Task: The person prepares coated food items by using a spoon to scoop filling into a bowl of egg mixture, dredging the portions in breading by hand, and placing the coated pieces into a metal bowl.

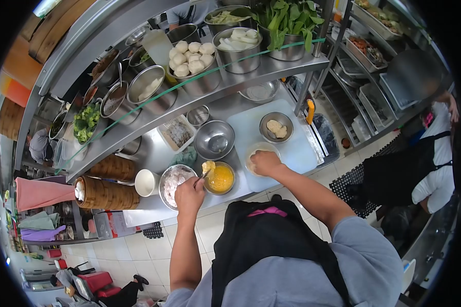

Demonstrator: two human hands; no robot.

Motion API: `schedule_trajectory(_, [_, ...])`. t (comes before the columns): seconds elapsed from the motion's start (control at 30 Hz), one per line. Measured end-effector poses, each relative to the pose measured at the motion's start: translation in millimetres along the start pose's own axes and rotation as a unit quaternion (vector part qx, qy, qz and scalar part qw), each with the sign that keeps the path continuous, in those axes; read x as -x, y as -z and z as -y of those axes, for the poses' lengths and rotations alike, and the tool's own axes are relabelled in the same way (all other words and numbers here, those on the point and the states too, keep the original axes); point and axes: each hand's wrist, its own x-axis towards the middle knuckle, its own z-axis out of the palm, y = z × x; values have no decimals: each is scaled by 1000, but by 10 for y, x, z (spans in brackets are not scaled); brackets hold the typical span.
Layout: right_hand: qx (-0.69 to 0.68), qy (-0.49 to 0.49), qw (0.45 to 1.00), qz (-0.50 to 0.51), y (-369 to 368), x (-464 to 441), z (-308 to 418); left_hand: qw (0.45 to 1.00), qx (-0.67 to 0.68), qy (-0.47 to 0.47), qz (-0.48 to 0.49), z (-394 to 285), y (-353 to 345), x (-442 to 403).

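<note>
A thin dark utensil, its exact kind unclear, is in my left hand (190, 193), fingers closed round it. At its tip a yellow-coated lump of food (208, 167) hangs over the rim of a metal bowl of beaten egg (221, 179). Just left of that, partly behind my hand, stands a metal bowl of pale, pinkish-white food (175, 179). My right hand (265, 162) reaches into a shallow bowl (253, 149) with pale contents, fingers curled down; what they grip is hidden. Beyond it, a metal bowl with beige coated pieces (277, 128) rests on the pale blue cutting board (302, 148).
An empty-looking metal bowl (214, 139), a white tray of greyish food (177, 133) and a white cup (146, 182) stand nearby. Bamboo steamers (107, 193) are at left. A steel shelf (241, 77) with several food pots overhangs the back. Another person (410, 174) stands at right.
</note>
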Motion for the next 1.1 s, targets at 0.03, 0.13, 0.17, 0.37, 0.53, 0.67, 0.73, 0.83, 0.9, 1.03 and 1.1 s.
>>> schedule_trajectory(0.03, [1,0,1000,0,9,6,-27,1000,8,0,-7,8,7,-3])
schedule_trajectory(0.13, [-19,-36,998,-41,62,53,-110,1000,7,-5,-2,175,-197,2])
schedule_trajectory(0.17, [-65,-19,996,-65,106,83,-144,1000,-1,-14,9,252,-308,-4])
schedule_trajectory(0.37, [-205,-5,957,-205,133,299,-221,999,20,-39,-7,340,-468,92])
schedule_trajectory(0.53, [-378,-133,859,-318,675,702,-530,998,42,-49,3,279,-449,142])
schedule_trajectory(0.67, [-204,-239,868,-384,897,950,-1662,999,34,-10,22,190,-415,153])
schedule_trajectory(0.73, [-20,-359,878,-316,891,1141,-1922,999,16,-46,2,189,-421,147])
schedule_trajectory(0.83, [-23,-400,879,-260,1018,1223,-1871,998,22,-52,4,161,-369,80])
schedule_trajectory(0.9, [-125,-335,890,-284,960,1254,-1733,999,11,-30,12,90,-310,50])
schedule_trajectory(1.03, [-242,-293,888,-261,882,1195,-1337,1000,9,-19,14,72,-280,41])
schedule_trajectory(1.1, [-278,-285,878,-264,835,1189,-1306,1000,9,-24,1,138,-305,34])
